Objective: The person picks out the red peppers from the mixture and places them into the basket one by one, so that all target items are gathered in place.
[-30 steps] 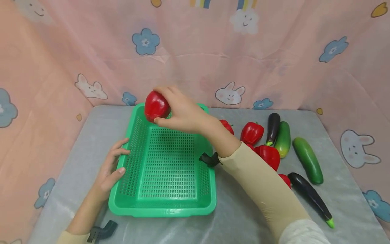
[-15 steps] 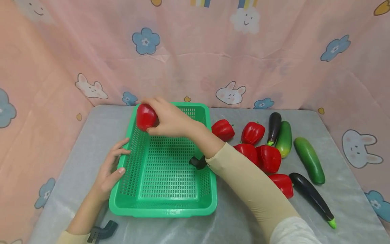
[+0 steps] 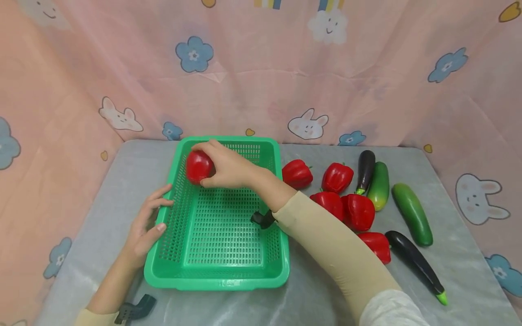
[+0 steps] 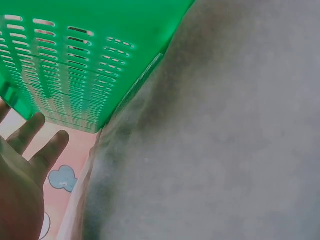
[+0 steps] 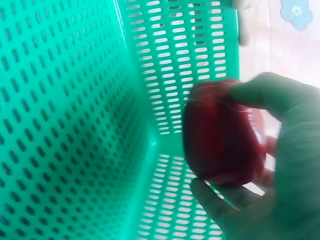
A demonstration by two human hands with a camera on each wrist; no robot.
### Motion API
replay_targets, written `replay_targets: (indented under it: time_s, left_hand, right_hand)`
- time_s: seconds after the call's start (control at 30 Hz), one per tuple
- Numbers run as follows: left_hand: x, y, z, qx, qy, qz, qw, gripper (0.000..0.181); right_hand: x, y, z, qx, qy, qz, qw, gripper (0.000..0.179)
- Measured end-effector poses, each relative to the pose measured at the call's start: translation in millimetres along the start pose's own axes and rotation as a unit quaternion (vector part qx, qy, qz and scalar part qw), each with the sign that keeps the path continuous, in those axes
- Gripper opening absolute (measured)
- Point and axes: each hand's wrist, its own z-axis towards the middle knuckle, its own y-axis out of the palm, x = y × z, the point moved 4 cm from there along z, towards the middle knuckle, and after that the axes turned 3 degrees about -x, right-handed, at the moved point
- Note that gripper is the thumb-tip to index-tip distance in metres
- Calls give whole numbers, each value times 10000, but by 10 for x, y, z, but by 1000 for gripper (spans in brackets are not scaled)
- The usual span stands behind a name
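Observation:
My right hand (image 3: 228, 167) grips a red bell pepper (image 3: 199, 167) over the far left corner of the green plastic basket (image 3: 216, 284). In the right wrist view the thumb and fingers curl round the pepper (image 5: 222, 135), which hangs above the perforated basket floor (image 5: 65, 130). My left hand (image 3: 147, 224) rests at the basket's left rim, its fingertips over the edge and its fingers loosely extended. From the left wrist, the hand (image 4: 25, 165) shows beside the basket's outer wall (image 4: 65, 60), fingers spread. No other vegetable shows inside the basket.
Right of the basket lie several red bell peppers (image 3: 359, 212), a dark eggplant (image 3: 366, 170) and another eggplant (image 3: 416, 262). Two green cucumber-like vegetables lie there too, one upright-lying (image 3: 379, 185) and one slanting (image 3: 413, 215). A grey cloth (image 3: 326, 290) covers the table; a pink printed curtain (image 3: 253, 90) hangs behind.
My right hand has carried the bell pepper down and slightly left into the basket's far left corner area. The left hand has stayed at the rim.

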Motion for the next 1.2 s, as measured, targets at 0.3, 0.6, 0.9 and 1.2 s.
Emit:
replay_targets:
  time_s: [0.3, 0.6, 0.9, 1.2]
  left_hand:
    - [-21, 9, -23, -24, 67, -74, 9999, 42]
    - [-31, 4, -8, -51, 252, -84, 9996, 45]
    - [-43, 13, 10, -20, 275, -181, 9995, 44]
    - [-50, 20, -6, -2, 276, -259, 9993, 44]
  right_hand:
    - [142, 102, -21, -47, -130, -66, 9999, 79]
    - [178, 109, -9, -40, -29, -96, 9999, 78]
    - [207, 139, 19, -154, -83, -331, 9993, 75]
    - [214, 196, 31, -379, 54, -449, 9983, 78]
